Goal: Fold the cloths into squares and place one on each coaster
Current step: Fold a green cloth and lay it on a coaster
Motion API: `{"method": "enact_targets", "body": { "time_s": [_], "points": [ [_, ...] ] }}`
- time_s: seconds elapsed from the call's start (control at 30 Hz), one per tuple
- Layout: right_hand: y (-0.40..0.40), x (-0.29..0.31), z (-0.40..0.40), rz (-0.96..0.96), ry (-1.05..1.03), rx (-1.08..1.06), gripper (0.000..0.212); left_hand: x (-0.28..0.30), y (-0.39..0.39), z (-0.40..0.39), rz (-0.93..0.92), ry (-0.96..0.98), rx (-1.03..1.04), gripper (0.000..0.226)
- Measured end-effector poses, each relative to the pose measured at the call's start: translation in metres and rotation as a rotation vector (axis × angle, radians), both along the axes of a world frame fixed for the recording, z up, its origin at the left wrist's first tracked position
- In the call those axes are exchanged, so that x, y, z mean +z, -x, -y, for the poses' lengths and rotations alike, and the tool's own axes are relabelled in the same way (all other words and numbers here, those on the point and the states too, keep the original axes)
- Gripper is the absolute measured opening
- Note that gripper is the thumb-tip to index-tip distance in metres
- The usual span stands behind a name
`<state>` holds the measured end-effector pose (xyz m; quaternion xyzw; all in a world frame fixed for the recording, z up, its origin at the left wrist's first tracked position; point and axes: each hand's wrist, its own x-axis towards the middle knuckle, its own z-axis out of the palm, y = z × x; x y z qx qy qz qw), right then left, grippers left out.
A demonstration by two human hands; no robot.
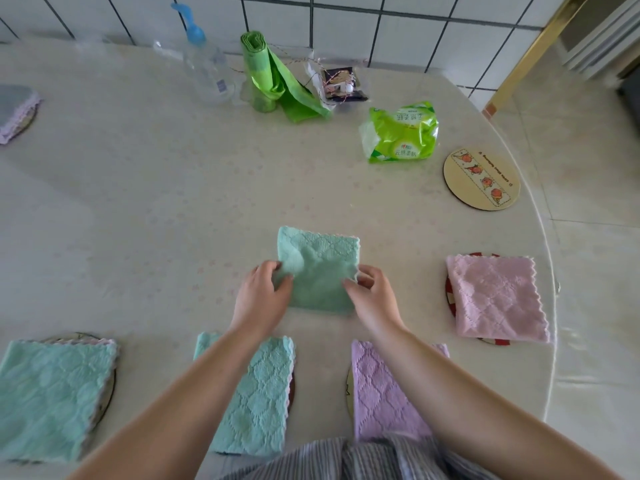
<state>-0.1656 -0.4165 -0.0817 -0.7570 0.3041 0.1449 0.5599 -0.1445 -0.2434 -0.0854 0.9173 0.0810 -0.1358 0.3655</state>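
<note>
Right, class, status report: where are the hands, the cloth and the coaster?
Both hands, left and right, grip the green cloth mid-table. Bare coaster far right, waiting. Nothing in the way.

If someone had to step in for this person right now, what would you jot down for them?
Left hand and right hand: both gripping the green cloth at mid-table, mid-fold.
Done: five folded cloths already sit on coasters: teal at near left, teal and purple in front, pink at right, grey at far left.
Left: finish folding the green cloth into a square and lay it on the bare coaster at far right.
</note>
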Motion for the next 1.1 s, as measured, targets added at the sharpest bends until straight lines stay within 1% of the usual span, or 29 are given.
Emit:
{"method": "enact_targets", "body": {
  "time_s": [0.1, 0.2, 0.3, 0.37, 0.43, 0.5, 0.57, 0.73, 0.87, 1.0, 1.1],
  "points": [
    [0.003, -0.004, 0.002, -0.074, -0.337, -0.249, 0.052, 0.012, 0.002, 0.002, -0.065, 0.182, 0.088, 0.029],
    [0.017, 0.002, 0.014, -0.057, -0.596, -0.382, 0.045, 0.016, 0.01, 0.01, -0.054, 0.288, 0.12, 0.022],
    [0.034, 0.014, 0.029, 0.017, -0.81, -0.449, 0.036, 0.017, 0.019, 0.021, -0.075, 0.398, 0.145, 0.022],
    [0.047, 0.021, 0.044, 0.061, -0.9, -0.459, 0.033, 0.021, 0.027, 0.033, -0.152, 0.567, 0.181, 0.026],
    [0.06, 0.026, 0.062, 0.093, -0.931, -0.435, 0.035, 0.024, 0.034, 0.05, -0.241, 0.76, 0.234, 0.031],
    [0.072, 0.029, 0.083, 0.1, -0.922, -0.415, 0.038, 0.03, 0.043, 0.069, -0.31, 0.882, 0.252, 0.034],
    [0.086, 0.032, 0.108, 0.097, -0.879, -0.41, 0.038, 0.034, 0.055, 0.091, -0.34, 0.91, 0.23, 0.032],
    [0.124, 0.036, 0.185, 0.113, -0.709, -0.286, 0.04, 0.043, 0.099, 0.16, -0.331, 0.864, 0.169, 0.041],
    [0.144, 0.041, 0.251, 0.132, -0.59, -0.247, 0.041, 0.049, 0.129, 0.227, -0.311, 0.846, 0.153, 0.04],
    [0.15, 0.051, 0.296, 0.203, -0.341, -0.137, 0.043, 0.051, 0.141, 0.268, -0.291, 0.871, 0.166, 0.039],
    [0.15, 0.054, 0.311, 0.247, -0.182, -0.011, 0.054, 0.053, 0.142, 0.28, -0.291, 0.893, 0.194, 0.037]
  ]
}}
